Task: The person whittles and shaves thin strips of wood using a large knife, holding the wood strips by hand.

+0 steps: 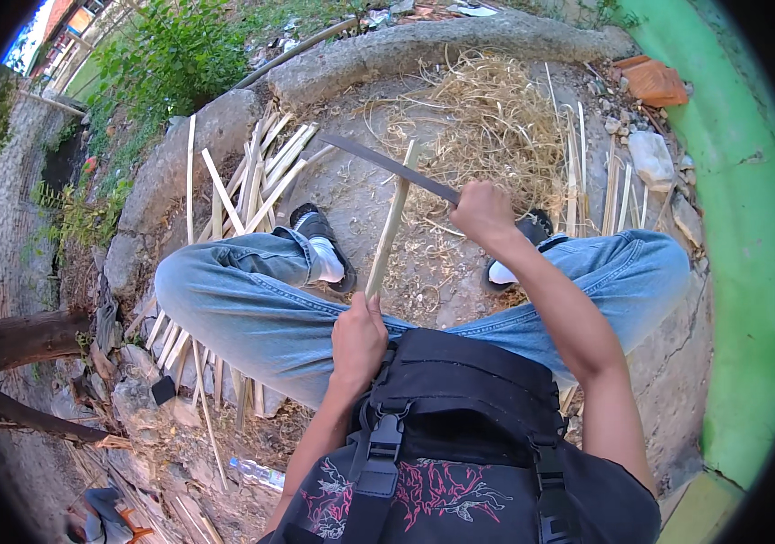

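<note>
My left hand (358,343) is closed around the near end of a pale bamboo strip (388,234), close to my lap. The strip points away from me between my feet. In my right hand (484,216) is a long dark-bladed knife (386,163), its handle hidden by my fingers. The blade reaches to the left and crosses the strip near its far end. It seems to touch the strip there. Beyond my right hand lies a heap of curly bamboo shavings (496,127).
Split bamboo strips (261,181) lie piled at the left, with more strips (623,195) at the right. A low concrete kerb (442,45) curves behind. A green wall (741,227) bounds the right; an orange bag (655,83) rests by it. A plastic bottle (259,473) lies lower left.
</note>
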The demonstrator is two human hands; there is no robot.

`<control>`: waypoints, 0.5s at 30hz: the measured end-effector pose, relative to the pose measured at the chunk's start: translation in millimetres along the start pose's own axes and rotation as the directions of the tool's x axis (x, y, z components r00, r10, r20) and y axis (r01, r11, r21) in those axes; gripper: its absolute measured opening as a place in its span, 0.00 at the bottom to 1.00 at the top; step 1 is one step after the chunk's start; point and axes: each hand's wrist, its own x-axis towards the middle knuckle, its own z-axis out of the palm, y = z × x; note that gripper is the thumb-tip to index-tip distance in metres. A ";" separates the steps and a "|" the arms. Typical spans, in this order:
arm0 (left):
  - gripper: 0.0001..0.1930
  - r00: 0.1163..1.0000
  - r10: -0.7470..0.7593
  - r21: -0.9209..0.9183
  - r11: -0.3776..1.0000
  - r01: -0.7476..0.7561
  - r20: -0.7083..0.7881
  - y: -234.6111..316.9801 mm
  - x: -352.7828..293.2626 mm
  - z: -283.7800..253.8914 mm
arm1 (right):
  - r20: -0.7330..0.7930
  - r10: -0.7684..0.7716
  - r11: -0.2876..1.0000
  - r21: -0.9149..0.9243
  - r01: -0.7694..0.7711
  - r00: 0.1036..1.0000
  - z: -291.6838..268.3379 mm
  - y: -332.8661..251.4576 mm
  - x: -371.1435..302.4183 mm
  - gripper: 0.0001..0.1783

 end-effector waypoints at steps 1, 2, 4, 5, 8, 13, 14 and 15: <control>0.15 1.000 -0.011 0.021 1.000 0.011 -0.007 -2.1 2.1 1.6 | -0.001 -0.001 1.000 0.005 0.001 1.000 1.3 -8.1 -4.2 0.14; 0.15 1.000 -0.012 0.024 1.000 0.012 -0.007 -1.6 1.5 0.8 | 0.033 -0.040 0.999 0.017 0.039 0.999 0.1 -19.3 -14.8 0.13; 0.15 1.000 -0.022 0.015 1.000 0.022 -0.013 1.5 -0.3 -0.8 | 0.068 -0.078 0.997 0.032 0.076 0.995 3.0 -23.9 -27.5 0.13; 0.15 1.000 -0.023 0.018 1.000 0.023 -0.012 2.6 -0.8 -1.0 | 0.103 -0.169 0.985 -0.023 0.172 0.980 6.6 -21.9 -31.1 0.13; 0.15 1.000 0.000 -0.012 1.000 0.000 0.001 3.6 -3.9 -3.7 | 0.062 -0.151 0.988 -0.014 0.152 0.987 0.7 4.5 -1.0 0.13; 0.15 1.000 0.009 0.012 1.000 -0.009 -0.029 -0.1 -0.8 -1.5 | -0.012 -0.127 0.991 0.042 0.127 0.992 18.1 -10.3 -19.6 0.12; 0.15 0.999 0.016 0.014 1.000 -0.015 -0.030 0.3 0.0 -0.7 | -0.019 -0.124 0.991 0.043 0.125 0.992 22.6 -6.5 -16.4 0.12; 0.15 0.999 0.019 0.007 1.000 -0.018 -0.027 0.8 1.1 1.1 | -0.006 -0.200 0.980 -0.012 0.200 0.980 26.5 0.0 -12.2 0.12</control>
